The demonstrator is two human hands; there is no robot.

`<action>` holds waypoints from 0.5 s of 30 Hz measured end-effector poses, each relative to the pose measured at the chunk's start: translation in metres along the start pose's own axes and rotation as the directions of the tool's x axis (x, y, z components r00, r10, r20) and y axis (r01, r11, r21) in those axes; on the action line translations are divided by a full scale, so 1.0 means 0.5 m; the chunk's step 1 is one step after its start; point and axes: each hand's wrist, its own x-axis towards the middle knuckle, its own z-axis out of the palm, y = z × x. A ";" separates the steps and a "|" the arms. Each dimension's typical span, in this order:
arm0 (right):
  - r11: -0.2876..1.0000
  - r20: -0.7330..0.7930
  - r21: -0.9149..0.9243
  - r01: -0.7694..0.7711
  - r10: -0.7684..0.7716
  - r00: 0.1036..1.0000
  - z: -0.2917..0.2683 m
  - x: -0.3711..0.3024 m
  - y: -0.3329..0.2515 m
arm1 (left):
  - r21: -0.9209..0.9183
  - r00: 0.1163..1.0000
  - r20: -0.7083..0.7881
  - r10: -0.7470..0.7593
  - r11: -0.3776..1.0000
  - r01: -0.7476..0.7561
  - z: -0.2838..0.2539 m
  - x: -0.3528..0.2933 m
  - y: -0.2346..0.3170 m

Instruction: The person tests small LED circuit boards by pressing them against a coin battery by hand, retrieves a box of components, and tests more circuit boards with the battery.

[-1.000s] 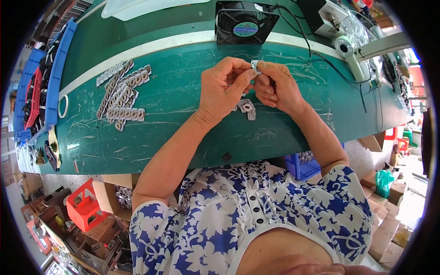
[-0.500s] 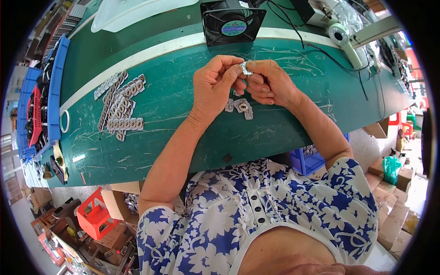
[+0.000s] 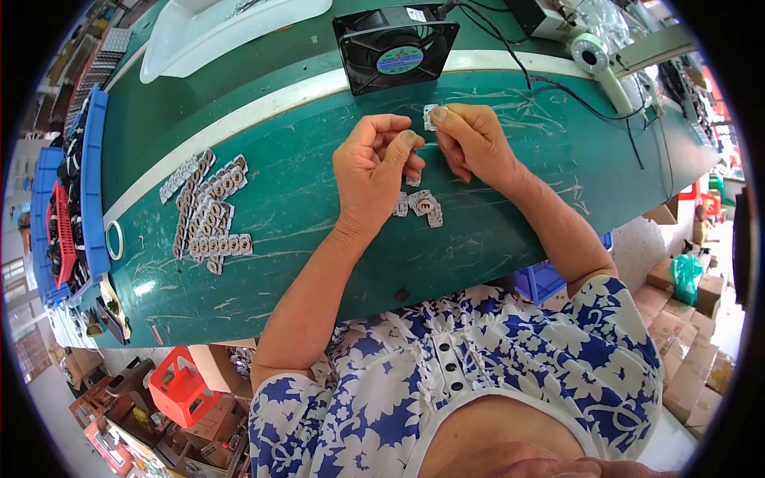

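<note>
My right hand (image 3: 475, 142) pinches a small, squarish silvery metal part (image 3: 430, 117) between thumb and forefinger, above the green table. Beside it, my left hand (image 3: 374, 166) is curled, its thumb bent in toward the other fingers. Whatever may be inside those fingers is hidden. Just below both hands lie several loose metal parts (image 3: 424, 205) of the same sort, some with a round brown centre. Off to the left, many more such parts (image 3: 209, 211) lie in touching rows on the table.
A black square fan (image 3: 396, 49) stands beyond my hands, its cables running right. At far left are a blue bin (image 3: 96, 183) with dark items and a white ring (image 3: 115, 240). A white tray (image 3: 263, 36) sits at the back; a light-green lamp-like device (image 3: 610, 88) stands right.
My hands have moved apart. The metal part, held between both before, is now in my right hand only, lifted clear of the left. The whole view has shifted slightly.
</note>
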 end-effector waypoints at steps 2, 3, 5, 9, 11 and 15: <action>0.998 -0.029 -0.064 0.007 -0.009 1.000 -0.009 0.005 0.002 | 0.036 1.000 0.011 -0.014 0.999 0.013 -0.002 -0.002 -0.002; 0.992 -0.051 -0.129 0.015 -0.021 0.998 -0.013 0.008 0.004 | 0.037 1.000 0.017 -0.019 0.999 0.019 -0.003 -0.001 -0.004; 0.979 -0.059 -0.195 0.062 -0.075 0.995 -0.013 0.008 0.003 | 0.048 1.000 0.023 -0.014 0.999 0.013 -0.001 0.003 -0.008; 0.956 -0.020 -0.275 0.100 -0.110 0.994 -0.011 0.000 -0.011 | 0.030 1.000 -0.008 0.011 1.000 -0.011 0.022 0.011 -0.007; 0.972 -0.003 -0.226 0.059 -0.062 0.998 -0.001 -0.005 -0.019 | 0.048 0.999 0.024 0.047 0.998 -0.048 0.015 0.009 -0.009; 0.993 0.058 -0.111 -0.037 0.044 0.997 0.033 -0.005 -0.015 | 0.486 0.859 0.151 0.488 0.721 -0.495 -0.046 -0.006 0.002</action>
